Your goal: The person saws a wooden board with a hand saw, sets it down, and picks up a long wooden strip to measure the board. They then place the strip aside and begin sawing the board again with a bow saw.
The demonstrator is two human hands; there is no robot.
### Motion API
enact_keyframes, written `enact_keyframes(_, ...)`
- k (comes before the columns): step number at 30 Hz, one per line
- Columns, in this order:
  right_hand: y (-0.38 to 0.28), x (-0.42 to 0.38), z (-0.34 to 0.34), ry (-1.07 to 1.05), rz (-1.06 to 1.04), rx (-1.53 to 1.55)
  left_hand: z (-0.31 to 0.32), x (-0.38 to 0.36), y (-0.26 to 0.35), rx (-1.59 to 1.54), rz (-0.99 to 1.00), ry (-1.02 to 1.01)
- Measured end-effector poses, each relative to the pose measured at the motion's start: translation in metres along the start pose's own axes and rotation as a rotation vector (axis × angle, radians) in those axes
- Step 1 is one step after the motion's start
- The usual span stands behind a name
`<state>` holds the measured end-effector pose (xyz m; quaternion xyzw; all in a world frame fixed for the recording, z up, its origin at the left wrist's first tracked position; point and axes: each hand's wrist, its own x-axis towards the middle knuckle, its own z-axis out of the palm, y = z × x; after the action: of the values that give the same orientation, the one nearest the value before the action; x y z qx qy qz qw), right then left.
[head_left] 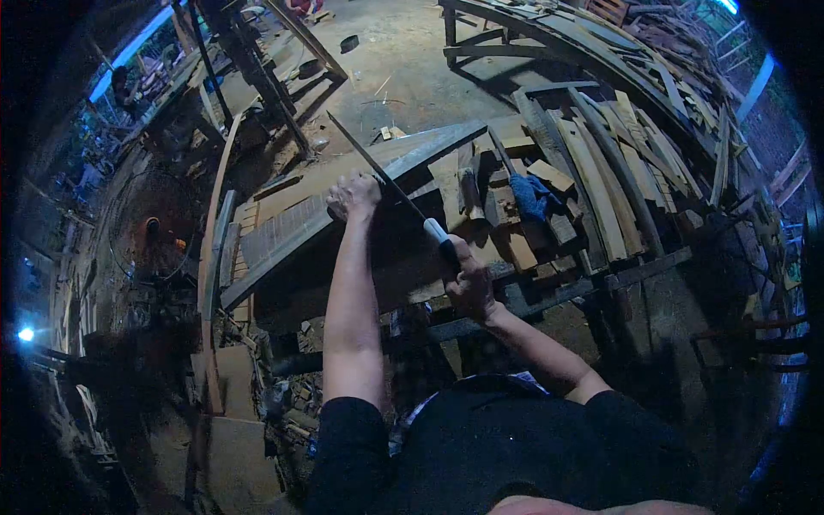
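A dim workshop fills the frame, its dusty floor running across the upper middle. Stacks of curved wooden planks crowd the upper right, and another frame of timber stands in the upper left. Near the centre sits the counter, cluttered with offcut blocks and a crumpled blue cloth. Across it, slanting from the lower left up toward the centre, lies a long curved board with a pale, worn face.

The person's left hand presses down on the board's upper edge, fingers curled over it, just left of centre. The right hand is closed tight around the dark handle of a long file, slightly right of centre. The file's thin blade runs diagonally up and left from that grip, passing just beside the left hand and over the board. Whether the blade touches the wood is hard to tell.
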<state>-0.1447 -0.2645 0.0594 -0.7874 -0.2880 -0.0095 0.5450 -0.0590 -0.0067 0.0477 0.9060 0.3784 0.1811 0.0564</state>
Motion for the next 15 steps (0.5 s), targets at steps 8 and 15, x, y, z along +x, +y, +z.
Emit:
enact_keyframes(8,0.005,-0.006,-0.004,-0.060,-0.041,-0.085,0.035,0.016,-0.004,0.018,-0.186,0.113)
enact_keyframes(15,0.005,-0.011,-0.005,-0.008,-0.080,-0.091,0.019,0.008,0.003,0.076,-0.194,0.118)
